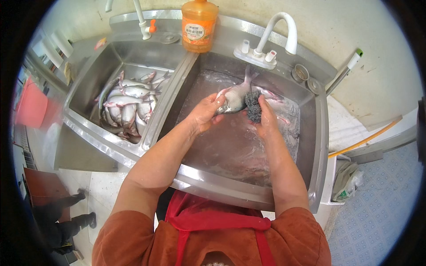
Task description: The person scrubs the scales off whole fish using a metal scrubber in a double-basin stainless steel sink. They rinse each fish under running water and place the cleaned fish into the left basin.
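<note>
Over the right basin of a steel double sink (229, 196), my left hand (208, 112) grips a whole fish (235, 96) by its front end, the tail pointing to the back wall. My right hand (266, 116) is shut on a grey metal scouring pad (254, 106), which is against or very close to the right side of the fish. Cloudy reddish water (219, 143) stands in this basin, with more fish (269, 94) partly under it behind my right hand. A pile of silvery fish (128, 99) lies in the left basin.
An orange detergent bottle (199, 26) stands on the divider's back end. White faucets rise behind the right basin (276, 30) and left basin (141, 20). A pink container (31, 103) is at far left. Another person's dark-clothed legs (66, 226) show at lower left.
</note>
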